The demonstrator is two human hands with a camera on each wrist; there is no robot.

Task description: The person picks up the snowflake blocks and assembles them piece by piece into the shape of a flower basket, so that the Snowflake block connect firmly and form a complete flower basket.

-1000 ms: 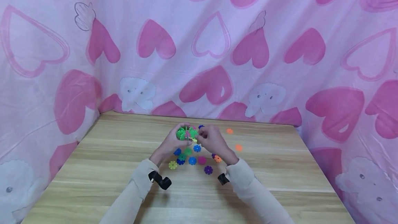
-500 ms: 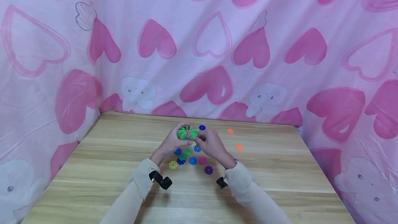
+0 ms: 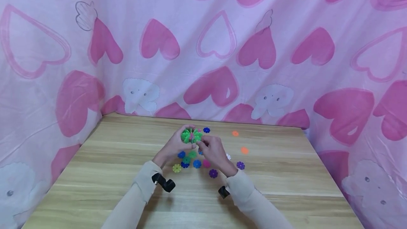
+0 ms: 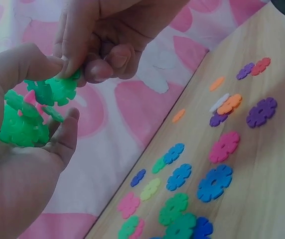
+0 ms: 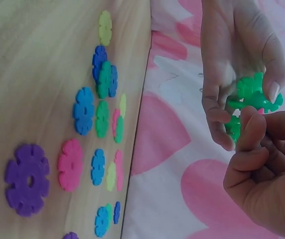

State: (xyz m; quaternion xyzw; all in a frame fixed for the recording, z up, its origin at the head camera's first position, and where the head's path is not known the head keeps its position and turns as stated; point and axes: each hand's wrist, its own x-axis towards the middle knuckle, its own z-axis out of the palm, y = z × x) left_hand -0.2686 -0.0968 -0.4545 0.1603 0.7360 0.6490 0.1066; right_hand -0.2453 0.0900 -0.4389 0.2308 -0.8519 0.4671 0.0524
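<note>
Above the table, my left hand (image 3: 175, 144) holds a cluster of green snowflake discs (image 4: 25, 119) joined round a pink disc (image 4: 30, 97). Its thumb lies along one side of the cluster and its fingers curl behind, as the left wrist view shows. From the right, my right hand (image 3: 216, 151) pinches the edge of a green disc (image 4: 63, 92) on that cluster between thumb and forefinger. In the right wrist view its fingertips partly cover the cluster. How the discs slot together in the middle is hidden.
Several loose snowflake discs lie on the wooden table below my hands, among them a yellow disc (image 3: 176, 168), a blue disc (image 3: 197, 164) and a purple disc (image 3: 213, 173). Two orange discs (image 3: 244, 150) lie farther right. A pink heart-patterned curtain (image 3: 210, 87) stands behind the table.
My right hand has closed in on the cluster, then shifted slightly down and left. A purple and a white disc now show beside its wrist, while an orange one is covered. My left hand stays put.
</note>
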